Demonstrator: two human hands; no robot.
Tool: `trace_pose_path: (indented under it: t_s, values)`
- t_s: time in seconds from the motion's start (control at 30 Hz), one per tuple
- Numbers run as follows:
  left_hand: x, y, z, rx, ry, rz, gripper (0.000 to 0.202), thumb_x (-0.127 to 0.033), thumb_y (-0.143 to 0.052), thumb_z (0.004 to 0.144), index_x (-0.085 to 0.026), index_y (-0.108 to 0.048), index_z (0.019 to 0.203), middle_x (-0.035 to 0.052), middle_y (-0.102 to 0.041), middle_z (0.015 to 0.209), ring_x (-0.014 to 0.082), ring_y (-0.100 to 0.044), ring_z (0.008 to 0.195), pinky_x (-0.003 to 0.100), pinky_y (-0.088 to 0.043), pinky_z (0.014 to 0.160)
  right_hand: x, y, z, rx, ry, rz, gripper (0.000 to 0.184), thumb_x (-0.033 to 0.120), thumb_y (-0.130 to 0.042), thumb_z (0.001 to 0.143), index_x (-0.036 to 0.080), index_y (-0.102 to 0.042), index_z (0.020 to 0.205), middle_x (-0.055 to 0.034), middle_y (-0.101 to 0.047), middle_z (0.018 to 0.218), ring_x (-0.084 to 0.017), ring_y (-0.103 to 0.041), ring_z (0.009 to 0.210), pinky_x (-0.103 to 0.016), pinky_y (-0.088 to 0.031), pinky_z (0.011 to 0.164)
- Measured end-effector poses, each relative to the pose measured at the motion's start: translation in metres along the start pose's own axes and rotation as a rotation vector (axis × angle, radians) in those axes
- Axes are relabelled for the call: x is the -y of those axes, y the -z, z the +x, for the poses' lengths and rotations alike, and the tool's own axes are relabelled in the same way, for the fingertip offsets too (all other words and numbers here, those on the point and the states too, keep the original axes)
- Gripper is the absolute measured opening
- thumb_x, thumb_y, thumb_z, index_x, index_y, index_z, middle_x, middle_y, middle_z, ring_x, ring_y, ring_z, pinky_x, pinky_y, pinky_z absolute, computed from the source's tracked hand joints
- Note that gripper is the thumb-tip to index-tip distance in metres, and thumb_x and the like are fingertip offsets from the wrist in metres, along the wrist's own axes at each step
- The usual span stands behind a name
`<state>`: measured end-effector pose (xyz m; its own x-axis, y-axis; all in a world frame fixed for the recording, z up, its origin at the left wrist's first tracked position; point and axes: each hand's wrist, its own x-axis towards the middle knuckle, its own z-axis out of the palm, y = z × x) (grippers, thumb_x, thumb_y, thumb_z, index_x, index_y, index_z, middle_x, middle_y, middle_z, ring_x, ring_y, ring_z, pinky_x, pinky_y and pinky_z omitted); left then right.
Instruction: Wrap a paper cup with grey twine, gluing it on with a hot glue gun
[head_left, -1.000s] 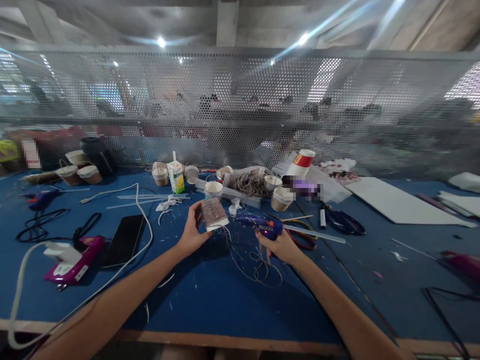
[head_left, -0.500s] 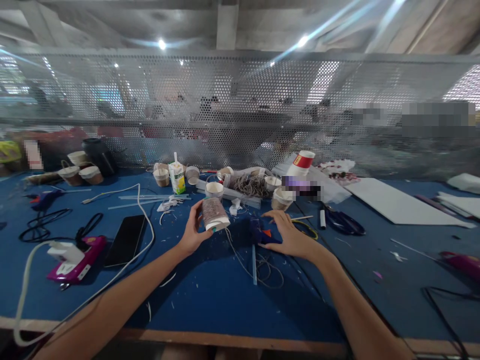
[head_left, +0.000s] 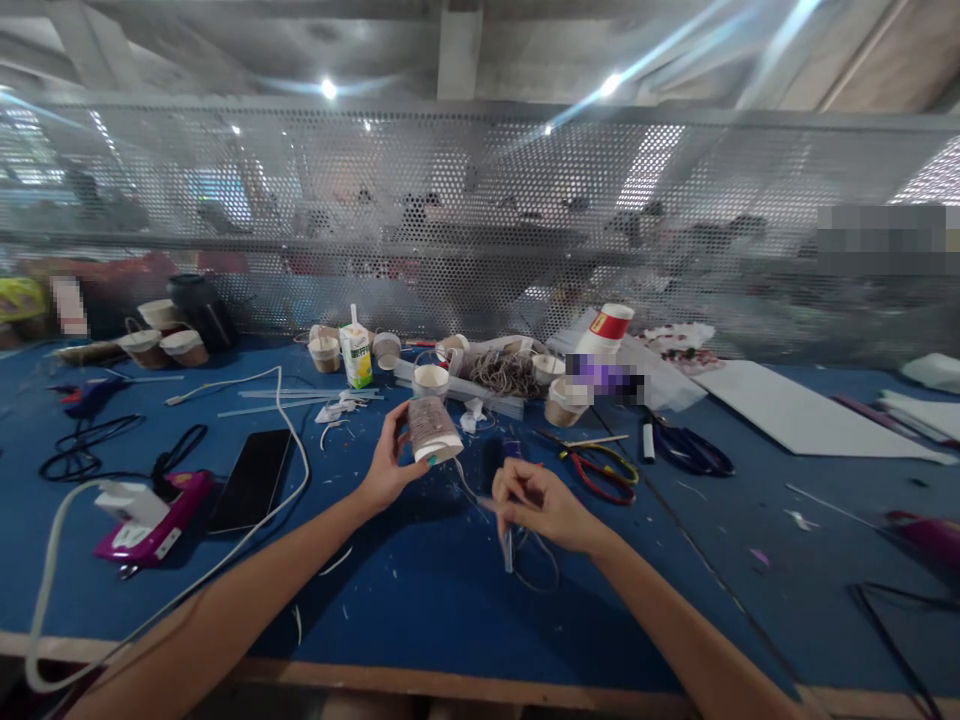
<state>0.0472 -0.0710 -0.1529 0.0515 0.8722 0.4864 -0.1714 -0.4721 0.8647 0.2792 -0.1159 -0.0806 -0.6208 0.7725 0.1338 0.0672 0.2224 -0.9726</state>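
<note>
My left hand grips a paper cup wrapped in brown twine, held tilted above the blue table. A loose strand of twine trails from the cup down to the tabletop. My right hand hovers just right of the cup with fingers pinched together over that strand. The blue glue gun lies on the table just behind my right hand, mostly hidden by it.
Red-handled pliers, dark scissors, a black phone, a pink device with a white cable, a juice carton, several paper cups and a twine bundle crowd the table. A perforated metal screen closes the back.
My right hand set the glue gun down on the table, then drew back toward me and pinched the loose twine. My left hand kept the cup in place.
</note>
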Motion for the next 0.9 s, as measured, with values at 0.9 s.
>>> trace_pose_path:
  t_s: [0.9]
  values:
    - [-0.003,0.004,-0.001,0.170,0.137,-0.241,0.073,-0.029,-0.068,0.056,-0.023,-0.049,0.126,0.0071,-0.055,0.126,0.0322,-0.048,0.118,0.043,-0.034,0.101,-0.004,0.020,0.000,-0.389,0.045,-0.033,0.048,0.046,-0.070,0.072,0.023,-0.031,0.059,0.0076,-0.040,0.053,-0.008,-0.044,0.039,-0.022,-0.038,0.039]
